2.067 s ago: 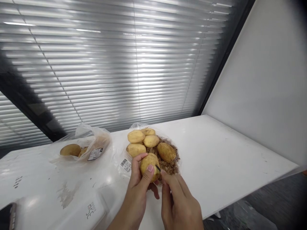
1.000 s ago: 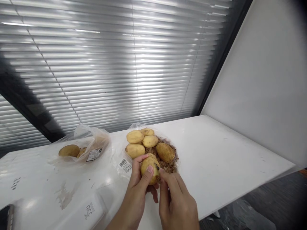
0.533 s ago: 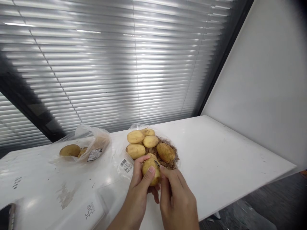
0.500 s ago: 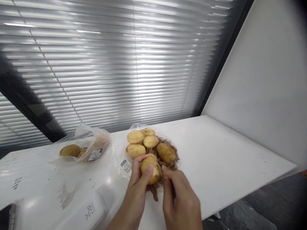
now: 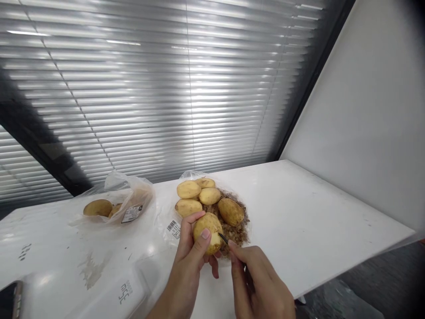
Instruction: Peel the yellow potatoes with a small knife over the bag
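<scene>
My left hand [image 5: 195,250] is wrapped around a potato [image 5: 203,225], thumb on its near face. Pale flesh shows in a bare patch low on the right of this potato, with brown skin around it. Closed in a pinch, my right hand [image 5: 254,270] grips a thin, dark, blade-like tool [image 5: 223,238], whose tip touches the potato by the bare patch. Its handle is hidden in the fingers. Just behind, several pale peeled potatoes [image 5: 188,189] and one brown-skinned potato [image 5: 231,212] lie on a clear plastic bag [image 5: 166,221] strewn with brown peelings [image 5: 237,235].
To the left, another plastic bag [image 5: 142,195] with a label holds unpeeled potatoes [image 5: 98,207]. A white power bank [image 5: 116,294] and part of a phone [image 5: 11,299] lie at the near left of the white table [image 5: 315,221]. Window blinds [image 5: 149,88] rise behind; a white wall [image 5: 375,110] stands right.
My right hand has drawn back slightly right and down from the potato, bringing the dark tool into sight. The pale patch shows more plainly. My left hand keeps its hold.
</scene>
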### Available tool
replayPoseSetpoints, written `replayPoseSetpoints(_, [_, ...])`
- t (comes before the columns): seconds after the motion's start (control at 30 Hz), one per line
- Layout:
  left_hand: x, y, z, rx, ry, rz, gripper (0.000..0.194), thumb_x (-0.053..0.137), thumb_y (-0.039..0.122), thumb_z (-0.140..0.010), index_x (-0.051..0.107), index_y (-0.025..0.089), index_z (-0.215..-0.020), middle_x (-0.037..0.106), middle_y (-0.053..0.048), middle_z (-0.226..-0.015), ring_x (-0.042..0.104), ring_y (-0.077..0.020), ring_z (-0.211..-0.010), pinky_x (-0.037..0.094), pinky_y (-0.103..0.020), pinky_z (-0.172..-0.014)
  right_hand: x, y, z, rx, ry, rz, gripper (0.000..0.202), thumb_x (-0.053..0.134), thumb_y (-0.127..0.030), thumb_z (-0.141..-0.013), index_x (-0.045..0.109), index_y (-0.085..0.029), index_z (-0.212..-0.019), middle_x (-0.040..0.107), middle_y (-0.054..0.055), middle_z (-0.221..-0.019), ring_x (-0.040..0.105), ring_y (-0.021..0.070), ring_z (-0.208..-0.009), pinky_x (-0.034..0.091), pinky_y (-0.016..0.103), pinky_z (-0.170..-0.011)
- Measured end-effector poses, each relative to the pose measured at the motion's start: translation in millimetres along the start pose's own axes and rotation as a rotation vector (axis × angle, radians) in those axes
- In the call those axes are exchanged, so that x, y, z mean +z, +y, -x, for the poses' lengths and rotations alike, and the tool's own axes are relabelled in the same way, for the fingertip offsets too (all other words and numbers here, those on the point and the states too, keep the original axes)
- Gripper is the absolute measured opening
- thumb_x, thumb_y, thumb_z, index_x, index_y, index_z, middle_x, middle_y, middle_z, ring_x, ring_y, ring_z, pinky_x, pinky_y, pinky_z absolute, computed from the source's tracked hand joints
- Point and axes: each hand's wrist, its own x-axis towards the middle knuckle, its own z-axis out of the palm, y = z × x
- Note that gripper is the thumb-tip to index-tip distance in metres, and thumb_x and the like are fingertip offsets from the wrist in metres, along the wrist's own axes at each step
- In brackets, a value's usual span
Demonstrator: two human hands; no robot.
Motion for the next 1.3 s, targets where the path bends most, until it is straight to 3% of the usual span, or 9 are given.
replayPoseSetpoints(0.13, [-0.2, 0, 2, -0.003, -0.003, 0.0, 0.045, 0.058, 0.053, -0.092, 0.04, 0.03, -0.127, 0.057, -0.001, -0.091, 0.053, -0.017, -0.076, 0.046, -0.029, -0.059, 0, 1, 0, 0.045, 0.048, -0.003, 0.024, 0.046, -0.008, -0.097, 0.061, -0.02, -0.112, 0.064, 0.0, -0.079, 0.065, 0.0114, -0.069, 0.053, 0.018, -0.062])
replayPoseSetpoints(0.27, [-1.0, -1, 2, -0.004, 0.017, -0.007, 0.045, 0.057, 0.052, -0.092, 0.039, 0.031, -0.127, 0.057, -0.001, -0.095, 0.052, -0.0162, -0.075, 0.047, -0.029, -0.059, 1, 0, 1, -0.016, 0.02, 0.015, 0.024, 0.048, -0.008, -0.096, 0.061, -0.019, -0.113, 0.065, 0.0, -0.079, 0.066, 0.0108, -0.068, 0.053, 0.016, -0.059])
replayPoseSetpoints(0.43, [-1.6, -2, 2, -0.003, 0.018, 0.001, 0.041, 0.056, 0.052, -0.094, 0.039, 0.033, -0.127, 0.056, 0.0, -0.1, 0.052, -0.0157, -0.076, 0.047, -0.029, -0.06, 8, -3, 5, 0.087, 0.087, 0.006, 0.022, 0.044, -0.016, -0.1, 0.063, -0.021, -0.11, 0.064, 0.0, -0.075, 0.064, 0.0117, -0.062, 0.051, 0.019, -0.055])
replayPoseSetpoints(0.67, [-1.1, -1, 1, -0.031, 0.015, 0.043, 0.041, 0.057, 0.051, -0.094, 0.04, 0.032, -0.126, 0.058, -0.001, -0.1, 0.053, -0.0152, -0.074, 0.047, -0.029, -0.058, 17, -4, 8, 0.079, 0.13, 0.033, 0.024, 0.042, -0.019, -0.102, 0.065, -0.019, -0.109, 0.065, 0.001, -0.073, 0.065, 0.0124, -0.06, 0.051, 0.02, -0.053])
replayPoseSetpoints(1.17, [4.0, 2, 4, -0.037, 0.03, 0.043, 0.044, 0.059, 0.05, -0.091, 0.039, 0.029, -0.125, 0.059, -0.001, -0.09, 0.056, -0.0169, -0.074, 0.046, -0.027, -0.056, 16, -8, 10, 0.098, 0.168, 0.062, 0.022, 0.045, -0.02, -0.102, 0.066, -0.019, -0.109, 0.069, 0.002, -0.078, 0.069, 0.0119, -0.064, 0.053, 0.018, -0.054])
replayPoseSetpoints(1.3, [5.4, 3, 5, -0.035, 0.039, 0.043, 0.042, 0.058, 0.05, -0.092, 0.04, 0.029, -0.124, 0.057, 0.001, -0.09, 0.051, -0.0132, -0.065, 0.046, -0.028, -0.057, 16, -9, 10, 0.096, 0.161, 0.054, 0.021, 0.047, -0.017, -0.101, 0.066, -0.02, -0.11, 0.068, 0.002, -0.077, 0.069, 0.0114, -0.062, 0.052, 0.017, -0.053])
